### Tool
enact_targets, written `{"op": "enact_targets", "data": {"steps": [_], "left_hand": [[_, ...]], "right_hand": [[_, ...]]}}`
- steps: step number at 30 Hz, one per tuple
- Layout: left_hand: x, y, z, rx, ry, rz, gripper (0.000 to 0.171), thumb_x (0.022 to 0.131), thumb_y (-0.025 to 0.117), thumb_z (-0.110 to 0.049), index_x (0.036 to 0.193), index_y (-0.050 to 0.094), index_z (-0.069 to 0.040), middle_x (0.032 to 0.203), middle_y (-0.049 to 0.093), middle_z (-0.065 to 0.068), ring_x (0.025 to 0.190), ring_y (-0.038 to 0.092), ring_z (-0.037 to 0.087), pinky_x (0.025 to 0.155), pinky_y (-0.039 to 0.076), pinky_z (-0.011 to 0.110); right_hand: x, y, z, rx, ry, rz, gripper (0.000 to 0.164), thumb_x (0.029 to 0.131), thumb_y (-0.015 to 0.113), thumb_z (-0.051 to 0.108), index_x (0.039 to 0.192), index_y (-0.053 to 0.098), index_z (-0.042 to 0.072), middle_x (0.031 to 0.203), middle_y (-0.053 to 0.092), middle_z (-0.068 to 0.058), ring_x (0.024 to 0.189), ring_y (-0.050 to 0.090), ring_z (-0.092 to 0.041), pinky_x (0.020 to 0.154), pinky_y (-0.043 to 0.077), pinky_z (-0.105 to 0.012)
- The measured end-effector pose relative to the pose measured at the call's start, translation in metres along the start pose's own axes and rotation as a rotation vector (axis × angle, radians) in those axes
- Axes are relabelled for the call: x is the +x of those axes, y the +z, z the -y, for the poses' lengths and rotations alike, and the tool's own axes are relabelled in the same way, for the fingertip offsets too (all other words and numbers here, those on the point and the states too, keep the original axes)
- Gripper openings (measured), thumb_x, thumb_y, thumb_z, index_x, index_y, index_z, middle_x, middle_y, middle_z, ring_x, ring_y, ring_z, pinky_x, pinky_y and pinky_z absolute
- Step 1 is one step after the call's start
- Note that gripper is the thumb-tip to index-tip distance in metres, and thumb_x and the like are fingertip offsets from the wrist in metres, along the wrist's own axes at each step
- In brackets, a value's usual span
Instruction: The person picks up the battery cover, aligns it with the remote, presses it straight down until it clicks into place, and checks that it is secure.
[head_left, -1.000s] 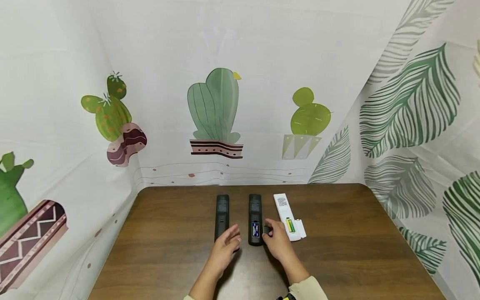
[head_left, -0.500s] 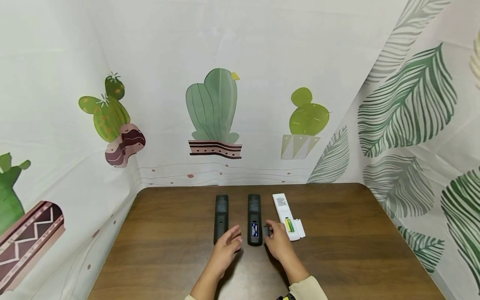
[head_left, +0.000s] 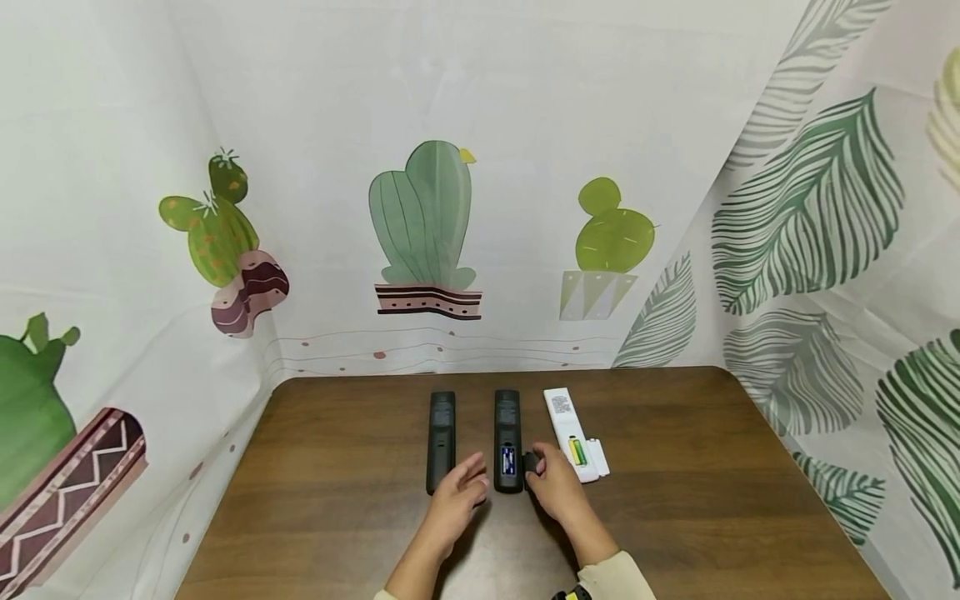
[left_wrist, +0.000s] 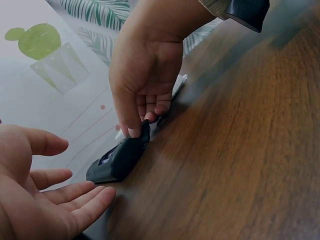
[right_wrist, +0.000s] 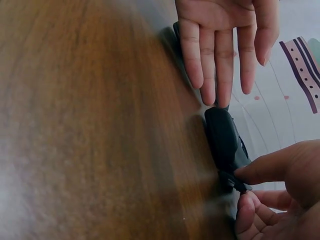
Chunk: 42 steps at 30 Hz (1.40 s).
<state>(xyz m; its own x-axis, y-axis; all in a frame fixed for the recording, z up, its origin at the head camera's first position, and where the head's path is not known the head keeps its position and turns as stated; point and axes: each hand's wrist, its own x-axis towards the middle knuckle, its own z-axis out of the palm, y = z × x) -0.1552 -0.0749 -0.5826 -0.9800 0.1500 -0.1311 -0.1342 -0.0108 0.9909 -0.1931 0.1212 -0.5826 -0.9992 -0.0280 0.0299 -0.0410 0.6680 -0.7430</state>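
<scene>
Face down on the table, the middle black remote control [head_left: 507,412] shows blue batteries [head_left: 507,460] in its uncovered compartment. At its right side, my right hand [head_left: 558,485] pinches a black battery cover [right_wrist: 234,181] between thumb and fingers. In the left wrist view the cover [left_wrist: 145,131] stands tilted against the remote's edge. My left hand [head_left: 453,507] hovers between the two black remotes with its fingers extended, holding nothing. In the right wrist view, those fingers [right_wrist: 223,65] hang near the middle remote's lower end.
Left of the middle one lies another black remote [head_left: 441,437], its back covered. On the right, a white remote [head_left: 561,412] has green-yellow batteries [head_left: 577,451] showing, and its white cover [head_left: 597,457] lies against its side. A printed cloth [head_left: 510,208] hangs behind the wooden table [head_left: 345,467].
The right hand has turned the black cover and brought it up against the middle remote's right edge. The left hand has moved slightly right. The remotes stay in place.
</scene>
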Motion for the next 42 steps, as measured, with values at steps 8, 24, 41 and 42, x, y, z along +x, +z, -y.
{"op": "enact_targets", "data": {"steps": [8, 24, 41, 42], "left_hand": [[0.003, 0.003, 0.001, -0.009, -0.003, 0.003, 0.056, 0.1, 0.055, -0.01, 0.151, 0.038, 0.006, 0.152, 0.044, 0.03, 0.137, 0.05, 0.043, 0.104, 0.053, 0.041], [0.007, 0.008, 0.003, -0.016, -0.002, 0.018, 0.058, 0.1, 0.057, -0.013, 0.151, 0.038, 0.006, 0.153, 0.044, 0.029, 0.139, 0.047, 0.043, 0.105, 0.052, 0.042], [0.013, 0.008, 0.005, -0.099, -0.034, 0.002, 0.058, 0.099, 0.057, -0.014, 0.15, 0.039, 0.006, 0.152, 0.044, 0.031, 0.13, 0.057, 0.04, 0.105, 0.053, 0.043], [0.014, 0.008, 0.005, -0.107, -0.035, -0.005, 0.058, 0.099, 0.057, -0.014, 0.15, 0.04, 0.007, 0.151, 0.045, 0.031, 0.129, 0.058, 0.04, 0.104, 0.053, 0.043]], "right_hand": [[0.0, 0.0, 0.0, 0.008, 0.008, -0.001, 0.041, 0.083, 0.072, 0.005, 0.122, 0.063, -0.003, 0.083, 0.062, -0.004, 0.074, 0.054, -0.014, 0.07, 0.046, -0.032], [0.001, 0.0, 0.002, 0.038, 0.014, 0.013, 0.038, 0.086, 0.067, 0.003, 0.124, 0.065, 0.002, 0.083, 0.059, -0.002, 0.073, 0.052, -0.012, 0.069, 0.045, -0.03], [0.0, 0.002, 0.005, 0.051, 0.011, 0.033, 0.041, 0.087, 0.066, 0.002, 0.128, 0.064, 0.003, 0.083, 0.06, -0.004, 0.072, 0.052, -0.013, 0.067, 0.044, -0.03], [-0.001, 0.002, 0.005, 0.052, 0.01, 0.035, 0.041, 0.087, 0.066, 0.002, 0.128, 0.063, 0.003, 0.083, 0.06, -0.004, 0.071, 0.052, -0.013, 0.066, 0.044, -0.03]]}}
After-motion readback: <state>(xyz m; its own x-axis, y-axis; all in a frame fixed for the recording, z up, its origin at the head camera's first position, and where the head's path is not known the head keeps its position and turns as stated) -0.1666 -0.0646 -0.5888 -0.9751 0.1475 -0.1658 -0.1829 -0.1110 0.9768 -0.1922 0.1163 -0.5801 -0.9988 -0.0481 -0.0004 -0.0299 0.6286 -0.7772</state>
